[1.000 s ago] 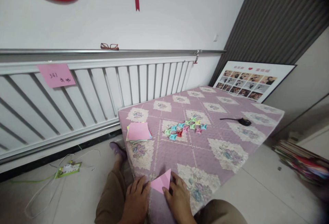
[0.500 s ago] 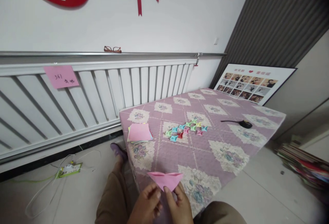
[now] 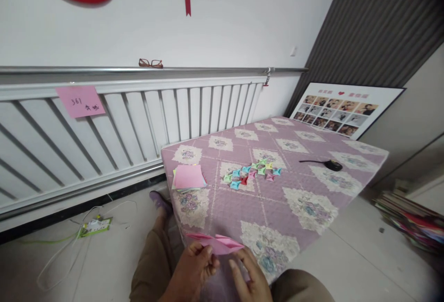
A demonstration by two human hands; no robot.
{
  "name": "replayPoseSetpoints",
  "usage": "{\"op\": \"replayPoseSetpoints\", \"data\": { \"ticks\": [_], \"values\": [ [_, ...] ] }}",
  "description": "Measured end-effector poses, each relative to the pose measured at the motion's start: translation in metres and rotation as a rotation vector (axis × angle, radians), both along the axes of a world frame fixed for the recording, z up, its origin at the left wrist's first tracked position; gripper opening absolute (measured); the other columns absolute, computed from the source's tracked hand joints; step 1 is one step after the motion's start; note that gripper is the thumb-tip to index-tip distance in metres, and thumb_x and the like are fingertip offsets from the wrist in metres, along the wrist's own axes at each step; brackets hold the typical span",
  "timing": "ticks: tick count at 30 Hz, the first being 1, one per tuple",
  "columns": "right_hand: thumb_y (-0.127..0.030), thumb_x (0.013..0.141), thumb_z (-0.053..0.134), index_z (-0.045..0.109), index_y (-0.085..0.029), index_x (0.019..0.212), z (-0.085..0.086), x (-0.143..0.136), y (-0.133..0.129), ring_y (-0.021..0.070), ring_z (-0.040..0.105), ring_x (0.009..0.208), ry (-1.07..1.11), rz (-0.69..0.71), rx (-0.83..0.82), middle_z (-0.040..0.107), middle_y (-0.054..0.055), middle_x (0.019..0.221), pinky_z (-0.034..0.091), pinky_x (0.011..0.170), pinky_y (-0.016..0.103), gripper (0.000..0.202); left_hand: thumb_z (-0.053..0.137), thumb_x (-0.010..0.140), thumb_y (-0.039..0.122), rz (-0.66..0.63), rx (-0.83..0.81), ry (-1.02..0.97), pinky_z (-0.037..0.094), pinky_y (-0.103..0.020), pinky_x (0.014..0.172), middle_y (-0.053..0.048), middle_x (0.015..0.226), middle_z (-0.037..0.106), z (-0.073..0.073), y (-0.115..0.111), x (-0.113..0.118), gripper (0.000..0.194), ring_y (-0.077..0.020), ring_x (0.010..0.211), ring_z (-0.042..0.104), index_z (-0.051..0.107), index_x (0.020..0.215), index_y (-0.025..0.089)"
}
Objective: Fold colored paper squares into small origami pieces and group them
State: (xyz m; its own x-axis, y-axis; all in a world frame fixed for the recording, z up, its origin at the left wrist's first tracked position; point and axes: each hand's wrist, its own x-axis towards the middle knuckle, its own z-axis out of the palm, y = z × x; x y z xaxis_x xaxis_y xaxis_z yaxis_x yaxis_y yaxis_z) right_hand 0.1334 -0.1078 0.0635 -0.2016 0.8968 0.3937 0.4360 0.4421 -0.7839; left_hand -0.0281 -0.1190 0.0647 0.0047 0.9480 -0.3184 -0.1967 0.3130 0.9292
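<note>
A folded pink paper (image 3: 219, 244) is held over the near edge of the cloth-covered table. My left hand (image 3: 194, 267) pinches its lower left part between thumb and fingers. My right hand (image 3: 250, 276) is beside the paper's right end, thumb and fingers apart, with the fingertips close to the paper's edge. Farther back lie several small folded paper pieces (image 3: 252, 175) in green, blue, pink, yellow and red. A stack of square paper sheets (image 3: 189, 177), pink on top, lies at the table's left side.
On the right of the table (image 3: 243, 205) lies a black object with a strap (image 3: 333, 165). Behind stand a white radiator (image 3: 121, 126) and a photo board (image 3: 342, 107). A power strip (image 3: 97, 226) is on the floor at left, a pile of papers (image 3: 412, 218) at right.
The pink paper has tilted and shifted slightly left, showing its folded flaps. My right hand has come off the paper and its fingers have spread; my left hand still grips it.
</note>
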Motion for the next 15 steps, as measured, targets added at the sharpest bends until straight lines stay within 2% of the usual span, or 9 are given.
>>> {"op": "replayPoseSetpoints", "data": {
  "ticks": [1,3,5,8,10,15],
  "values": [
    [-0.036,0.088,0.051,0.065,-0.025,0.106,0.002,0.005,0.001,0.0207,0.065,0.096,0.040,-0.050,-0.045,0.069,0.007,0.105,0.053,0.085,0.030,0.026,0.062,0.073,0.058,0.043,-0.009,-0.078,0.042,-0.027,0.064,-0.002,0.068,0.060,0.000,0.000,-0.003,0.041,-0.0142,0.065,0.055,0.061,0.079,0.017],
    [-0.041,0.087,0.051,0.066,-0.023,0.100,0.006,0.014,0.003,0.0200,0.068,0.086,0.119,-0.150,-0.121,0.071,0.007,0.097,0.055,0.077,0.028,0.026,0.066,0.068,0.058,0.072,0.004,-0.087,0.041,-0.027,0.062,-0.002,0.066,0.061,-0.002,0.001,-0.008,0.042,-0.0134,0.062,0.053,0.062,0.076,0.016],
    [-0.044,0.085,0.054,0.065,-0.022,0.097,0.013,0.020,0.005,0.0202,0.068,0.084,0.146,-0.167,-0.162,0.071,0.007,0.092,0.055,0.075,0.027,0.027,0.068,0.067,0.056,0.059,0.022,-0.068,0.040,-0.026,0.062,-0.001,0.064,0.061,-0.005,0.001,-0.011,0.041,-0.0126,0.059,0.051,0.063,0.075,0.016],
    [-0.043,0.082,0.057,0.065,-0.024,0.094,0.027,0.020,0.007,0.0190,0.067,0.083,0.078,-0.115,-0.138,0.070,0.006,0.090,0.054,0.075,0.026,0.024,0.066,0.070,0.051,0.004,0.085,-0.042,0.039,-0.025,0.061,-0.001,0.064,0.061,-0.006,0.001,-0.013,0.036,-0.0122,0.059,0.050,0.065,0.081,0.016],
    [-0.040,0.081,0.057,0.065,-0.024,0.090,0.035,0.017,0.009,0.0184,0.065,0.081,-0.009,-0.036,-0.120,0.068,0.005,0.086,0.052,0.075,0.026,0.020,0.064,0.074,0.045,-0.045,0.126,0.007,0.038,-0.025,0.061,-0.001,0.065,0.061,-0.002,0.000,-0.015,0.030,-0.0122,0.059,0.049,0.066,0.084,0.017],
    [-0.029,0.080,0.053,0.061,-0.023,0.075,0.036,0.009,0.010,0.0157,0.060,0.069,-0.204,0.113,-0.181,0.063,0.001,0.072,0.047,0.065,0.025,0.011,0.057,0.074,0.025,-0.150,0.166,0.242,0.038,-0.025,0.066,0.001,0.069,0.059,0.023,-0.004,-0.017,0.011,-0.0140,0.067,0.050,0.065,0.079,0.019]
  ]
}}
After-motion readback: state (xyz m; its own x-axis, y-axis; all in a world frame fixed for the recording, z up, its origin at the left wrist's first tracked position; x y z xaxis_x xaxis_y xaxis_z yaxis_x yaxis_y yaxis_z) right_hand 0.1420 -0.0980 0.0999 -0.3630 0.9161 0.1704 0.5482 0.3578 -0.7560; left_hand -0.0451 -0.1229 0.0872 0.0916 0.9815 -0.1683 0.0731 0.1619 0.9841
